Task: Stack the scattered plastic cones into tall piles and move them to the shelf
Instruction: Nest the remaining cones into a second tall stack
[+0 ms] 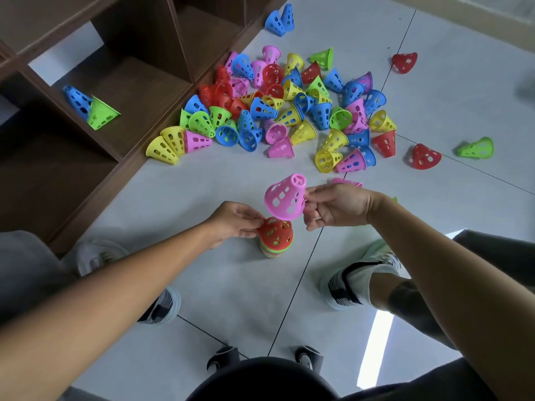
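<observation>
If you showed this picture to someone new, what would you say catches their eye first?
Probably the bright heap of cones scattered on the floor beside the wooden shelf. Next, the pink cone pinched by the right hand just above the stack, which the left hand steadies.

indoor playroom or storeroom: tiled floor [220, 299], wooden cubby shelf [139, 82].
</observation>
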`<state>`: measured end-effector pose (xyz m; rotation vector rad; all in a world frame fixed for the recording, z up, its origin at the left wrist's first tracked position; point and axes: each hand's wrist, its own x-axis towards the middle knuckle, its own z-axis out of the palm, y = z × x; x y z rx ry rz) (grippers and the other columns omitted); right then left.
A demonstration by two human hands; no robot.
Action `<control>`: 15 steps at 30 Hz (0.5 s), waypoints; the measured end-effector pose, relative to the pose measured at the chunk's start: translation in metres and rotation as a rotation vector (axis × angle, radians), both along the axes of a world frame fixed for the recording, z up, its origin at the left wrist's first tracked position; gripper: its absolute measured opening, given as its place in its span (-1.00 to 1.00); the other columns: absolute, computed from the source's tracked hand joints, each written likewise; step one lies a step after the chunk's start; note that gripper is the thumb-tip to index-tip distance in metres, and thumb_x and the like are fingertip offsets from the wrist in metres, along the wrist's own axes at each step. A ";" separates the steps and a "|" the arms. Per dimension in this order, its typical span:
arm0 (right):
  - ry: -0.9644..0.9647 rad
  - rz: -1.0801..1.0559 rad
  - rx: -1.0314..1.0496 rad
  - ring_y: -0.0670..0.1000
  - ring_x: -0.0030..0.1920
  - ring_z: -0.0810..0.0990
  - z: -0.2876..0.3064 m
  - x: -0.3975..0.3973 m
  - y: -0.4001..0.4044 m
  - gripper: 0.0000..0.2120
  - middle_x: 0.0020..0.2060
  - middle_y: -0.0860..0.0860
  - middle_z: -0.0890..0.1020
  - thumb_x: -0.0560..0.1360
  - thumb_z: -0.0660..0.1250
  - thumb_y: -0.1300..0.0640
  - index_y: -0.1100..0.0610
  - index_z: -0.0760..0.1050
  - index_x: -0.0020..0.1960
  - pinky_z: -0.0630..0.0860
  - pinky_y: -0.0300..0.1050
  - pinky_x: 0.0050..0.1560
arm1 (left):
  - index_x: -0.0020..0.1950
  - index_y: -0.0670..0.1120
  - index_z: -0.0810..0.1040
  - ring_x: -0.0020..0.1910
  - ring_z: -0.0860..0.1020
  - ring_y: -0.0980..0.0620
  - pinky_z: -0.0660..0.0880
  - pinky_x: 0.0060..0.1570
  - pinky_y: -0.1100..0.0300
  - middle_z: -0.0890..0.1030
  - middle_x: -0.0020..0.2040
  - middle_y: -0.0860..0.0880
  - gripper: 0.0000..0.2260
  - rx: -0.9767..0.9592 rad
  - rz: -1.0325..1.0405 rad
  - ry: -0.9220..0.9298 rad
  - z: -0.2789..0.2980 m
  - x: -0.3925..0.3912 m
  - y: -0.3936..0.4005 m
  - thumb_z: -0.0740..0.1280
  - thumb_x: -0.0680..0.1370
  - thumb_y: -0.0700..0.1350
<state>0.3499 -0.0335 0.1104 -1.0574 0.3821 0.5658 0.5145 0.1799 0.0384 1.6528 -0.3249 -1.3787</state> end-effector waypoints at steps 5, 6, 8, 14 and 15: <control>0.090 0.090 -0.056 0.05 -0.23 0.60 -0.012 -0.001 0.005 -0.76 -0.31 0.05 0.57 0.62 0.20 0.07 0.16 0.49 -0.15 0.56 -0.08 0.00 | 0.04 -0.33 0.62 -0.19 0.66 -0.09 0.64 -0.12 0.16 0.68 -0.14 -0.19 -0.86 0.024 -0.025 -0.035 -0.003 0.012 0.001 0.45 0.50 -0.33; 0.110 0.095 -0.077 0.05 -0.22 0.60 -0.014 -0.002 0.005 -0.73 -0.30 0.07 0.59 0.62 0.20 0.07 0.17 0.51 -0.17 0.56 -0.09 -0.02 | 0.01 -0.31 0.62 -0.22 0.65 -0.09 0.65 -0.13 0.16 0.68 -0.17 -0.17 -0.90 0.031 -0.019 -0.070 -0.003 0.020 0.001 0.44 0.51 -0.33; 0.130 0.130 -0.132 0.05 -0.19 0.61 -0.018 -0.003 0.004 -0.66 -0.26 0.10 0.62 0.64 0.16 0.07 0.19 0.55 -0.20 0.56 -0.11 -0.01 | -0.08 -0.23 0.62 -0.27 0.63 -0.07 0.62 -0.10 0.09 0.68 -0.23 -0.13 -0.96 0.059 0.002 -0.193 -0.006 0.042 0.004 0.46 0.51 -0.30; 0.208 0.166 -0.277 0.08 -0.13 0.63 -0.032 -0.005 0.005 -0.67 -0.16 0.14 0.69 0.64 0.17 0.10 0.27 0.59 -0.10 0.55 -0.12 0.00 | -0.08 -0.09 0.68 -0.15 0.62 0.00 0.54 -0.07 0.13 0.69 -0.15 -0.03 -0.92 0.174 0.035 -0.760 -0.004 0.134 0.015 0.49 0.48 -0.11; 0.219 0.174 -0.302 0.09 -0.12 0.64 -0.034 -0.005 0.006 -0.67 -0.13 0.16 0.69 0.65 0.17 0.10 0.27 0.61 -0.08 0.55 -0.11 0.02 | -0.03 -0.12 0.67 -0.10 0.62 -0.02 0.51 -0.07 0.15 0.68 -0.10 -0.04 -0.89 0.183 0.050 -0.806 -0.002 0.149 0.015 0.49 0.49 -0.12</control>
